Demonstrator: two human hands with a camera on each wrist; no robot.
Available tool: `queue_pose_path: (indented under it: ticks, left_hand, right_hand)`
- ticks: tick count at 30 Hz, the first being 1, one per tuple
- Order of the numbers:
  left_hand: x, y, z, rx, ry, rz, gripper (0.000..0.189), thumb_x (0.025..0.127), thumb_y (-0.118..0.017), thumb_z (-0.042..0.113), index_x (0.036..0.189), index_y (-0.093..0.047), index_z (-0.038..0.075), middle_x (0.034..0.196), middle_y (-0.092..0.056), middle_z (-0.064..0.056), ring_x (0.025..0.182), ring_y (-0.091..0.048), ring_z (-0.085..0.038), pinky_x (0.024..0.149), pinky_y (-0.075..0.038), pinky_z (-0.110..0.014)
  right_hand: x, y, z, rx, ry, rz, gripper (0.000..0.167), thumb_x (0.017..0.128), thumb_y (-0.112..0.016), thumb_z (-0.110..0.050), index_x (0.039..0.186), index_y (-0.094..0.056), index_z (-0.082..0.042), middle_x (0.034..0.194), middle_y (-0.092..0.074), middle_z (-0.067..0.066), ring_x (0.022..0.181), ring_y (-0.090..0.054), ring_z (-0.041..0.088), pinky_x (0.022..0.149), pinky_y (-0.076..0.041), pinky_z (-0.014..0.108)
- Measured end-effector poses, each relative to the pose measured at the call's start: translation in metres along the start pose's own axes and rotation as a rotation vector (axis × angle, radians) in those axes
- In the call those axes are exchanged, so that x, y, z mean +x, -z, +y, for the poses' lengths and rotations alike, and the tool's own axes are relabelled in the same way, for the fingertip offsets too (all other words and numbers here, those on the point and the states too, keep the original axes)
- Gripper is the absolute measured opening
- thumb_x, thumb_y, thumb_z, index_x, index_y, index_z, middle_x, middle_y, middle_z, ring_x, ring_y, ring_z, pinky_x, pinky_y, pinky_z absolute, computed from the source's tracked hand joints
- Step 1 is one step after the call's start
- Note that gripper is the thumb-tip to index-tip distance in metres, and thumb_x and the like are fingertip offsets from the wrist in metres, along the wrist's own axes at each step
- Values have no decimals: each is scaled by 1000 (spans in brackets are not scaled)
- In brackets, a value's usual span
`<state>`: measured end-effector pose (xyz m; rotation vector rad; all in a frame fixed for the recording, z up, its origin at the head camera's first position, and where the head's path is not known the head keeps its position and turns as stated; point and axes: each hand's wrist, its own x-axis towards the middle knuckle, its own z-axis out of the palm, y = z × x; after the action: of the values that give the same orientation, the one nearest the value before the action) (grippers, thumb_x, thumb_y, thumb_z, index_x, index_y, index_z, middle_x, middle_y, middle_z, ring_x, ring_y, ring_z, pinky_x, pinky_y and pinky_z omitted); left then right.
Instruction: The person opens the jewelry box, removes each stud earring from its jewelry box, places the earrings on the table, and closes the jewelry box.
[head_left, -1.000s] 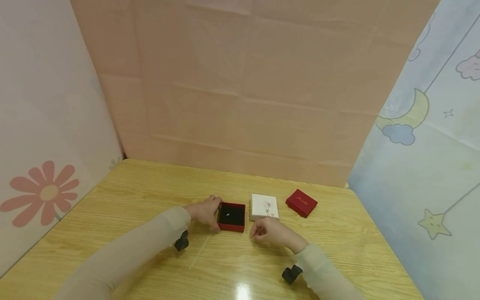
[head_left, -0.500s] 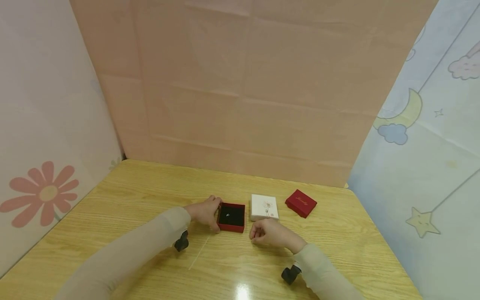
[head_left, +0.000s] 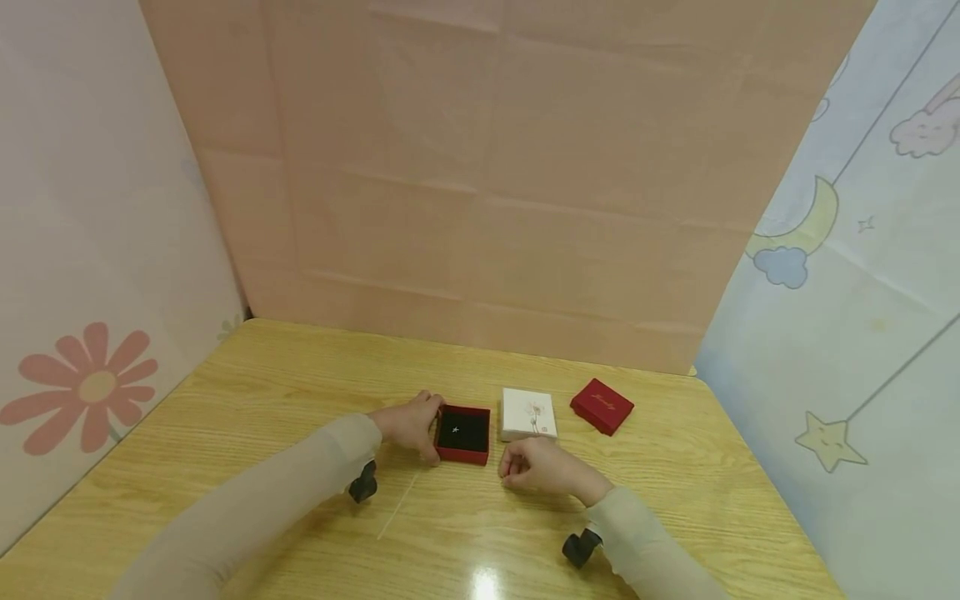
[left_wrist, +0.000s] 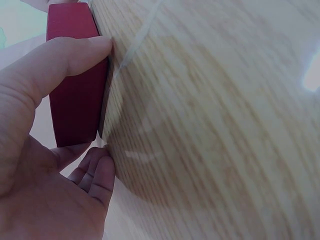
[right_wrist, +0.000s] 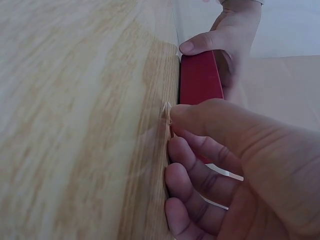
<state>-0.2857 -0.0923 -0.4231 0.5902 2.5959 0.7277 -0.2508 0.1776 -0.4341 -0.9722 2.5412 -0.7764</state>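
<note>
An open red jewelry box (head_left: 462,456) with a black pad (head_left: 474,435) lies on the table; a small silvery star (head_left: 455,430) shows on the pad. My left hand (head_left: 410,426) grips the box at its left side, and in the left wrist view the thumb (left_wrist: 75,54) lies across its red wall. To the right of the box, my right hand (head_left: 546,463) is low over the wood, fingers curled. At its thumb tip in the right wrist view, a tiny shiny piece (right_wrist: 167,108) with pointed ends is pinched; I cannot tell its kind.
Behind the right hand sits a white box (head_left: 521,408) with a flower print. Farther right is a red lid (head_left: 603,406) with gold lettering. A thin pale strip (head_left: 398,504) lies on the wooden table (head_left: 315,358) near the left wrist. Cloth panels (head_left: 480,183) surround the table.
Both hands keep almost the same place. The right hand has shifted very slightly left, and the box stays in the left hand's grip.
</note>
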Motion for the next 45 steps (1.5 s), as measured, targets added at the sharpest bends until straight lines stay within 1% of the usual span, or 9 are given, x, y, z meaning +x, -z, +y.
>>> queue_pose_path:
  ticks: [4, 10, 21, 30, 36, 40, 45]
  left_hand:
    - [0, 0, 0, 13, 5, 0, 91, 64, -90, 21, 136, -39, 3, 123, -41, -11, 109, -46, -24, 99, -43, -43]
    - [0, 0, 1, 8, 7, -2, 92, 64, -90, 22, 138, -38, 3, 124, -41, -11, 110, -46, -23, 99, -43, -43]
    - [1, 1, 0, 3, 0, -3, 89, 64, -91, 22, 135, -40, 4, 121, -42, -10, 109, -46, -23, 99, -43, -44]
    - [1, 1, 0, 3, -8, -4, 88, 64, -91, 23, 134, -41, 5, 120, -42, -10, 107, -46, -23, 98, -43, -43]
    - [1, 0, 0, 6, 1, -6, 90, 64, -91, 24, 135, -40, 4, 121, -41, -10, 108, -46, -23, 98, -43, -43]
    - [1, 0, 0, 6, 5, -6, 90, 64, -91, 24, 135, -39, 4, 122, -41, -11, 109, -46, -23, 99, -43, -44]
    - [2, -1, -1, 15, -14, 2, 91, 63, -90, 23, 136, -39, 3, 121, -42, -11, 109, -46, -23, 98, -43, -43]
  right_hand:
    - [0, 0, 0, 0, 4, -3, 7, 87, -72, -14, 88, -67, -9, 78, -62, -9, 68, -53, -1, 65, -47, 19]
    - [1, 0, 1, 4, 2, 2, 5, 87, -72, -13, 87, -67, -11, 78, -62, -9, 68, -54, -1, 65, -47, 19]
    - [1, 0, 1, 17, -6, 6, 9, 87, -72, -15, 88, -67, -8, 78, -62, -8, 68, -54, 0, 64, -47, 19]
    - [-1, -1, 1, 8, 2, 14, 5, 87, -72, -13, 86, -67, -12, 77, -61, -10, 67, -53, -1, 64, -47, 19]
    - [-1, -1, 0, 22, -2, 15, 7, 87, -73, -14, 87, -67, -10, 77, -61, -8, 68, -54, 1, 64, -47, 19]
    - [-1, -1, 0, 25, 2, 19, 6, 86, -72, -14, 86, -66, -12, 77, -61, -9, 68, -53, 1, 64, -48, 19]
    - [-1, -2, 2, 29, -23, 14, 5, 87, -71, -14, 87, -66, -14, 77, -60, -10, 69, -54, 1, 65, -48, 19]
